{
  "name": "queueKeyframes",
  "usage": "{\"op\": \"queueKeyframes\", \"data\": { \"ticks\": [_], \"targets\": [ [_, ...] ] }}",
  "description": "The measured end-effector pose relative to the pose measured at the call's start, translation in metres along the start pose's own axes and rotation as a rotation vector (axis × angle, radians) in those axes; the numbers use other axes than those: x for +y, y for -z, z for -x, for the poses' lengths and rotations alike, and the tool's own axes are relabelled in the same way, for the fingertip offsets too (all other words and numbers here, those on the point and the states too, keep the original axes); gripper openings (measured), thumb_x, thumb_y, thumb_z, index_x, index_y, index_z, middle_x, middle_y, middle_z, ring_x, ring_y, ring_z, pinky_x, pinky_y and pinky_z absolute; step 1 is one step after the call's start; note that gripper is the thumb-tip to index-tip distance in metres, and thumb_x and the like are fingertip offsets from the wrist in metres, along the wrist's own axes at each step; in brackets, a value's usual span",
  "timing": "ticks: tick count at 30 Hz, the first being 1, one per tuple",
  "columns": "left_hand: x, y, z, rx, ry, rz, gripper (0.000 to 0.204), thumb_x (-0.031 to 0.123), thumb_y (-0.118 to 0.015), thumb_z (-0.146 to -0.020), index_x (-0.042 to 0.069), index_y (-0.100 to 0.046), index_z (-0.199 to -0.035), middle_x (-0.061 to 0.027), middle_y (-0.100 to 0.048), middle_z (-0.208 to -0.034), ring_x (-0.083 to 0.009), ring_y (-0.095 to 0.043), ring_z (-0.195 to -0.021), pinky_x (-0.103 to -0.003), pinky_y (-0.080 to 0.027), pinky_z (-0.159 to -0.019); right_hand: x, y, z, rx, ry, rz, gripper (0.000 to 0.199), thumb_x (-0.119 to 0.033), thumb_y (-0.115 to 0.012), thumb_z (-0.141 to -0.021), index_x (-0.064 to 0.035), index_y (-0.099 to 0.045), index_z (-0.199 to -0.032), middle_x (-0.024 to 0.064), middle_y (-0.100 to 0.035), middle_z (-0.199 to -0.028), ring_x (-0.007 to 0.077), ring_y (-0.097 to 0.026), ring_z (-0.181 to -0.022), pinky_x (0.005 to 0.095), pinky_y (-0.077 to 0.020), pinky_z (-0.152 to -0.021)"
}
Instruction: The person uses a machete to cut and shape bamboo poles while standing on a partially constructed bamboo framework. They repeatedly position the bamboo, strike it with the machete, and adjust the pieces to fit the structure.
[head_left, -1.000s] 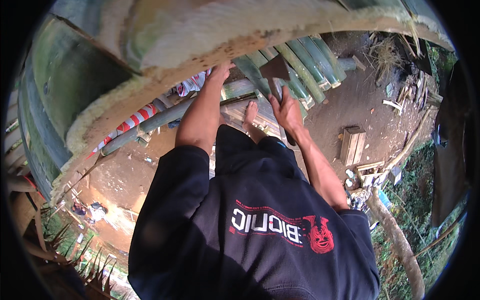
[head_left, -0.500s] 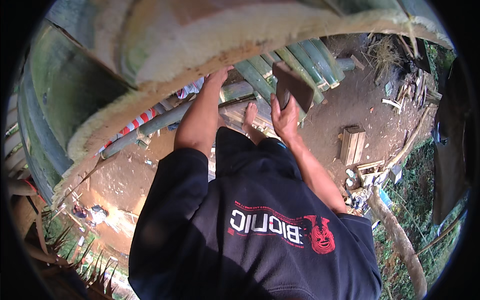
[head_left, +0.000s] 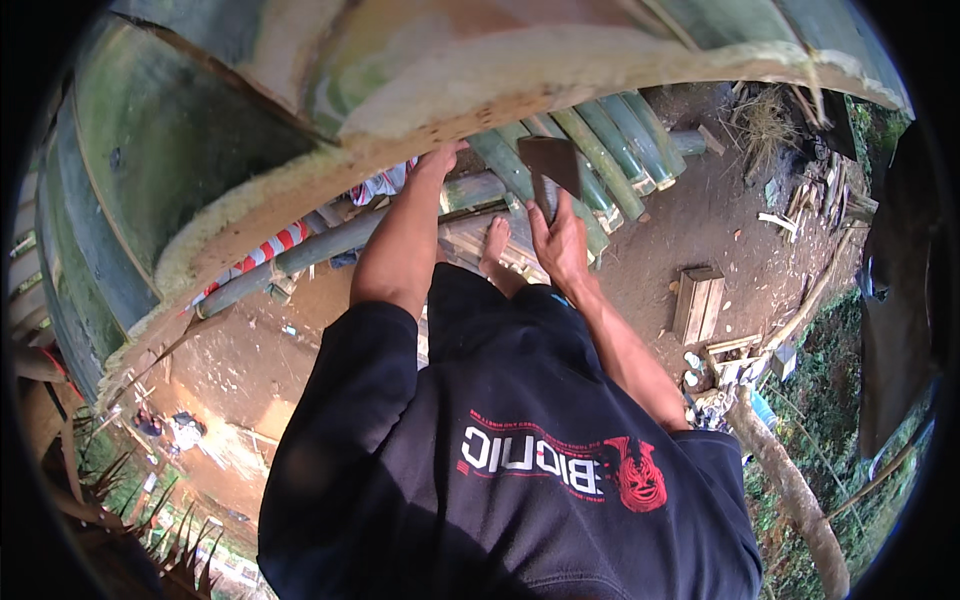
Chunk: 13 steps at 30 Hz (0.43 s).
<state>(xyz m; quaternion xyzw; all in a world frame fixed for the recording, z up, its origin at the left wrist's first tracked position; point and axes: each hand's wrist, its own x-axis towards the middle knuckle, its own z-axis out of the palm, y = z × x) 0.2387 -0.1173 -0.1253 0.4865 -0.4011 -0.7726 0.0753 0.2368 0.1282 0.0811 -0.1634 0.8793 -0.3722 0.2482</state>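
My right hand (head_left: pixel 561 243) is closed round a chopping tool (head_left: pixel 553 165) with a broad, flat, dark head, raised over green bamboo poles (head_left: pixel 503 162). Its head has swung toward the upper edge of the picture. To the left, my left arm reaches up, and my left hand (head_left: pixel 437 160) lies by the rim of a large pale-edged bamboo roof (head_left: pixel 440 95) that fills the top of the picture. The rim covers part of the fingers, so whatever they touch is hidden. Below the hand runs a thick bamboo pole (head_left: pixel 472 191).
My bare foot (head_left: pixel 495 240) rests on wooden slats above the dirt ground. Red-and-white striped cloth (head_left: pixel 283 240) hangs along a long pole at left. A wooden block (head_left: pixel 698 305) stands at right, with firewood (head_left: pixel 825 195) beyond. A bare trunk (head_left: pixel 790 480) leans at lower right.
The tool in my right hand has tilted up and left, and that hand has shifted slightly left. My left hand has hardly moved. The roof edge sits somewhat lower in the picture.
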Motion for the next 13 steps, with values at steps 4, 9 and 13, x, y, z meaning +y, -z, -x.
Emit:
{"op": "queueKeyframes", "data": {
  "ticks": [4, 9, 13],
  "targets": [
    [0.011, -0.016, 0.009, -0.013, 0.008, -0.002, 0.037, 0.023, -0.069, -0.09, 0.012, -0.05, -0.119, -0.0072, -0.061, -0.12, -0.0305, -0.063, -0.105, -0.052, -0.049, -0.087, 0.037, -0.018, 0.0, 0.008, 0.036, 0.08, 0.043, -0.029, -0.06, -0.095, 0.0024, -0.047, -0.121, 0.0319, -0.064, -0.082, 0.0498, -0.064, -0.08, 0.0484, -0.0502, -0.066],
    [0.016, -0.01, 0.016, 0.018, 0.011, 0.007, 0.045, 0.026, -0.071, -0.088, 0.011, -0.047, -0.124, -0.0081, -0.057, -0.126, -0.0307, -0.06, -0.11, -0.054, -0.047, -0.09, 0.0, 0.001, 0.001, 0.076, -0.004, -0.095, 0.036, -0.024, -0.06, -0.093, 0.0017, -0.046, -0.114, 0.0337, -0.063, -0.083, 0.0517, -0.062, -0.081, 0.055, -0.0487, -0.067],
    [0.013, -0.017, 0.014, 0.004, 0.0, -0.01, 0.049, 0.029, -0.071, -0.088, 0.013, -0.046, -0.126, -0.0059, -0.057, -0.126, -0.0317, -0.059, -0.113, -0.056, -0.045, -0.092, 0.047, -0.02, -0.006, -0.187, -0.1, 0.265, 0.061, -0.03, -0.067, -0.09, -0.008, -0.037, -0.138, 0.0302, -0.066, -0.095, 0.051, -0.063, -0.084, 0.0521, -0.0518, -0.072]
  ]
}}
